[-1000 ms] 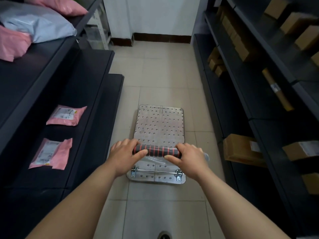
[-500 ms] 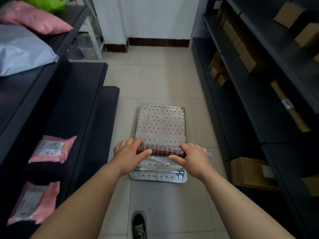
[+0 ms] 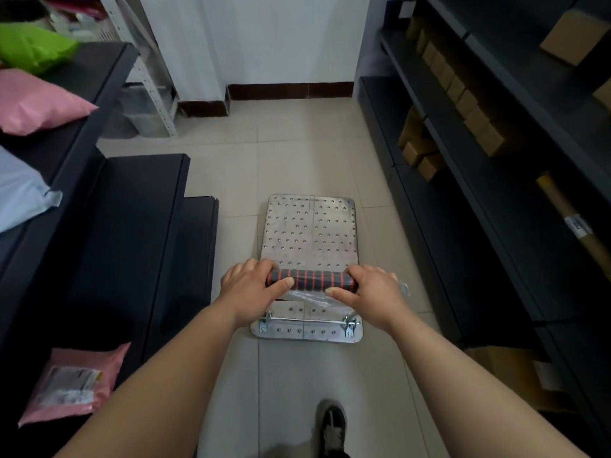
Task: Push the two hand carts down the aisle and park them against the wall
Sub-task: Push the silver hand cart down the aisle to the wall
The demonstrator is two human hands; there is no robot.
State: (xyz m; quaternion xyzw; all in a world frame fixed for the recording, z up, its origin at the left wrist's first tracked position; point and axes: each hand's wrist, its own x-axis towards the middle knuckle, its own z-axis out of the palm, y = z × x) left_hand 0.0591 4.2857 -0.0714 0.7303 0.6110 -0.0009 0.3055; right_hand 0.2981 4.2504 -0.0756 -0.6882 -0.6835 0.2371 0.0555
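One hand cart is in view, a flat silver platform [image 3: 309, 233] with rows of studs, standing on the tiled aisle floor in front of me. Its handle bar [image 3: 310, 280] has a black grip with red rings. My left hand [image 3: 249, 285] is closed on the left end of the grip. My right hand [image 3: 373, 292] is closed on the right end. The white wall [image 3: 264, 38] with a dark skirting board lies straight ahead, beyond the cart. A second cart is not in view.
Dark shelving [image 3: 109, 226] on the left carries pink, blue and green mail bags [image 3: 36, 100]. Dark shelves [image 3: 496, 180] on the right hold cardboard boxes [image 3: 463, 104] and a long tube. A white metal rack [image 3: 152, 90] stands at the far left corner. My shoe [image 3: 332, 428] is on the floor.
The cart and I have rolled forward down the aisle. The end wall and white rack are closer, and the shelves have slid back past me. Both hands kept their hold on the handle.
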